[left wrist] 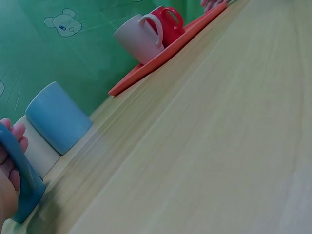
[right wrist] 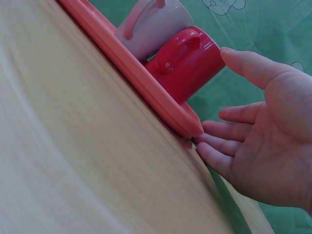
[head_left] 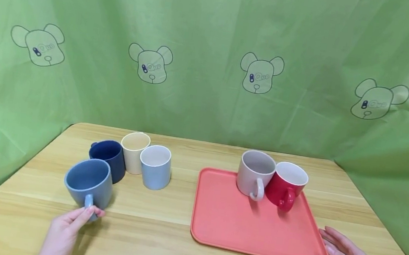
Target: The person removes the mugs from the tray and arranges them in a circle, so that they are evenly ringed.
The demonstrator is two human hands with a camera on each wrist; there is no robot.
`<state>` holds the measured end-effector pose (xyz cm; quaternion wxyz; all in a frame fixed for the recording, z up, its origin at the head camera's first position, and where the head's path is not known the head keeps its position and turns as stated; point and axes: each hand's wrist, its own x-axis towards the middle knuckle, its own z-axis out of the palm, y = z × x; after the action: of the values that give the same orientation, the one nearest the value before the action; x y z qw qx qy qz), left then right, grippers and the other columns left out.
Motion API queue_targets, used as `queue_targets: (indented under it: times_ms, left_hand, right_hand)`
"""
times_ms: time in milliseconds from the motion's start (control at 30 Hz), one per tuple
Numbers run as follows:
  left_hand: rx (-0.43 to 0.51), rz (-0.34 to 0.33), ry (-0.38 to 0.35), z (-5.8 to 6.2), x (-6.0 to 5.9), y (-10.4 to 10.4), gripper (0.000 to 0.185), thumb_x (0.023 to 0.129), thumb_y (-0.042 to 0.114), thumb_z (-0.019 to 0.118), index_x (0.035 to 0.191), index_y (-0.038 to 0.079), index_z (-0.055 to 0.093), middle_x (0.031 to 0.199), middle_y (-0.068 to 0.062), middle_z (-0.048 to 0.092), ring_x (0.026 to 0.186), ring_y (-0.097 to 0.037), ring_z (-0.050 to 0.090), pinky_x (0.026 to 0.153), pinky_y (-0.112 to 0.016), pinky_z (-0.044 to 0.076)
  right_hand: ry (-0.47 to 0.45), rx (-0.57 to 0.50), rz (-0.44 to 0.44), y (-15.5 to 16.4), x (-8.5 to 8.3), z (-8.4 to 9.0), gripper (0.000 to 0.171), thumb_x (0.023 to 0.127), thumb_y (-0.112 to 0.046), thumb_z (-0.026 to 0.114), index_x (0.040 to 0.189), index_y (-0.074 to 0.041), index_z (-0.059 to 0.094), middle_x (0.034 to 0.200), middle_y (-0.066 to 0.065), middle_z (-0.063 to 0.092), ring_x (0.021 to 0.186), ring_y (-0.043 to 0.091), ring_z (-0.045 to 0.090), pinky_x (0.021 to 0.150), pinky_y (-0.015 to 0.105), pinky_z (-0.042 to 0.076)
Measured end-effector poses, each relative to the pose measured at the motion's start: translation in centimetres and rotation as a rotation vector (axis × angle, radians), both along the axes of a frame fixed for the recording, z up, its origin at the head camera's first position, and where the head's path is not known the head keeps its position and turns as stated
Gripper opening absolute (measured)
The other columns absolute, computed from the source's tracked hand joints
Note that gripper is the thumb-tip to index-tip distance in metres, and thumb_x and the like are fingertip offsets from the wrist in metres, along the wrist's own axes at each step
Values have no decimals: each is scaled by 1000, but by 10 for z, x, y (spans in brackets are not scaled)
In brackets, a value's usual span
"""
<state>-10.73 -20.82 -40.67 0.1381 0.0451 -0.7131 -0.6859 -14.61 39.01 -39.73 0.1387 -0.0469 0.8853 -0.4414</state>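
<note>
Green bear-print cloth backs the wooden counter (head_left: 159, 233). I've got my left hand (head_left: 64, 229) pinching the blue mug (head_left: 88, 181) by its handle near the left edge; my right hand (head_left: 347, 254), fingers (right wrist: 222, 146) straight, steadies the tray (head_left: 252, 233) corner.

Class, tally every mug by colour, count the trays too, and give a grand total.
Blue mug: 1
Navy mug: 1
Cream mug: 1
Light blue mug: 1
Grey mug: 1
Red mug: 1
Coral tray: 1
Total: 7
</note>
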Motion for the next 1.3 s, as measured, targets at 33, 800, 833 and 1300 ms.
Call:
queue_targets:
  times_ms: [33,800,833,1300]
  left_hand:
    - [4,0,-9,0,-1,0,33,95,16,53,100,-15,62,86,3,70,86,-3,62,77,-14,45]
    - [-287,292,-210,37,6,6,26,84,24,70,92,0,66,73,15,62,72,4,55,67,-11,41]
    - [-296,308,-194,39,7,8,25,84,23,70,92,0,65,73,16,61,71,4,54,66,-11,41]
    - [-283,-16,153,88,-10,86,19,80,3,70,97,-2,64,89,-6,67,77,-7,60,72,-20,48]
  right_hand:
    - [1,-2,-1,0,0,0,62,102,-30,33,144,7,8,146,30,20,100,-25,34,76,15,42]
    - [-43,-5,-31,0,6,5,63,101,-33,35,146,3,8,147,27,20,97,-26,30,82,28,43]
    - [-47,-10,-31,0,6,5,64,101,-33,36,146,3,8,147,27,19,97,-27,31,86,33,43]
    - [-3,-50,-29,2,8,4,61,101,-31,37,146,1,11,147,24,24,102,-24,33,80,17,41]
